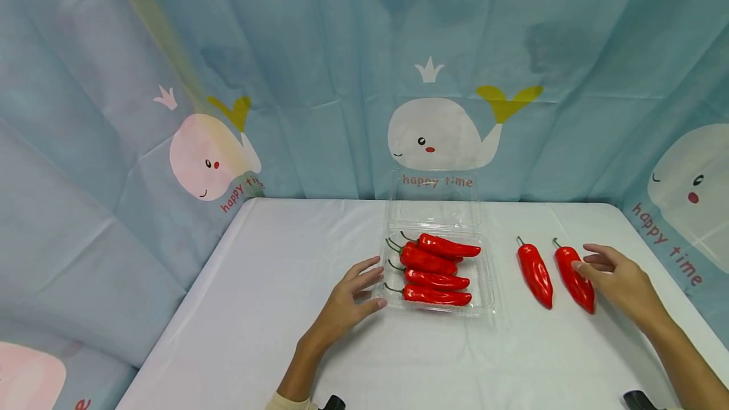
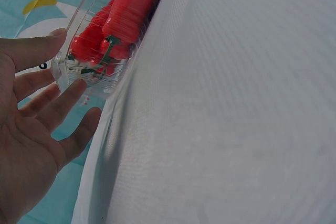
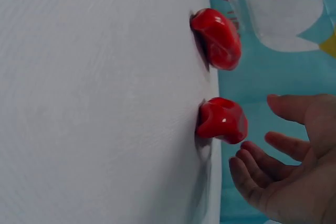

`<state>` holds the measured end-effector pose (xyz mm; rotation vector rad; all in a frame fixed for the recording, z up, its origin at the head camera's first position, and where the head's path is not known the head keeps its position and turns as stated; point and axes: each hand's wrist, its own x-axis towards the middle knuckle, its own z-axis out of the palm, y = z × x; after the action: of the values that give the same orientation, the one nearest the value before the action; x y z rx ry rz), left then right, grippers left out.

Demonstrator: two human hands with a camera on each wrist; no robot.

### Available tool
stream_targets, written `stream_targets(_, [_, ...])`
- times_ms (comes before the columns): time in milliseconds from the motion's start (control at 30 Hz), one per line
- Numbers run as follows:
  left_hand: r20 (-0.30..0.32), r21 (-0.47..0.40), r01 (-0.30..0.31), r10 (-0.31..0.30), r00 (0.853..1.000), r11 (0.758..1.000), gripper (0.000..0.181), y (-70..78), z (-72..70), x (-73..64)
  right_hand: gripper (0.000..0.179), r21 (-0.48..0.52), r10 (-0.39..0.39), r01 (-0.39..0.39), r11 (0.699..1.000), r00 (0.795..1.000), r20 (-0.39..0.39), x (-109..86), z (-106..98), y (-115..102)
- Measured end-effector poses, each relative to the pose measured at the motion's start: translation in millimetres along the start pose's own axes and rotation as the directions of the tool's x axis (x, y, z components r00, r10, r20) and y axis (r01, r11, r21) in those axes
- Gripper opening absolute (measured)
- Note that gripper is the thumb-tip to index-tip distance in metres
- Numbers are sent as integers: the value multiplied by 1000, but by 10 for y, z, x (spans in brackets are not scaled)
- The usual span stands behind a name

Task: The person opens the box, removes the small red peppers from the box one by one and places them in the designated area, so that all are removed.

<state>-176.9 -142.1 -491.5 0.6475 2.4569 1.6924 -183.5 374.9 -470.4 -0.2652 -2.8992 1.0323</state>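
Observation:
A clear plastic clamshell box [image 1: 484,290] lies with its lid [image 1: 435,212] raised at the back. Several red chili peppers [image 1: 435,279] with green stems are inside it, stacked crosswise. At the box's left side is my left hand [image 1: 348,302], fingers spread and thumb apart; the left wrist view shows its fingertips [image 2: 79,85] close to the box wall. Two more red peppers lie to the right of the box, the inner one [image 1: 535,276] and the outer one [image 1: 575,278]. My right hand [image 1: 623,283] is beside the outer pepper, its thumb and fingers apart, gripping nothing.
A white cloth covers the table [image 1: 273,283]. Behind and at the sides hangs a blue curtain [image 1: 319,144] printed with whales. Dark wrist straps or camera parts [image 1: 638,400] show at the bottom edge.

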Motion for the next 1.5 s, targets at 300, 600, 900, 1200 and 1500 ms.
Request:
stream_targets(300, [5,-10,-18,18,1000,1000,65,-10,2,1,72,22,-30,32,999,996,-80,-68,-2,-192])
stream_targets(600, [0,6,-2,2,1000,1000,65,-13,8,2,72,76,-103,114,991,986,-127,-133,27,-451])
stream_targets(900, [-3,-4,-1,1,1000,1000,65,-18,13,0,66,96,-192,207,974,971,-146,-184,120,-676])
stream_targets(1200, [-2,5,-4,4,1000,1000,65,-22,8,5,63,147,-268,284,947,956,-122,-207,219,-932])
stream_targets(1500, [-4,3,2,-2,1000,1000,65,-15,2,3,58,239,-351,369,898,929,-118,-197,409,-1173])
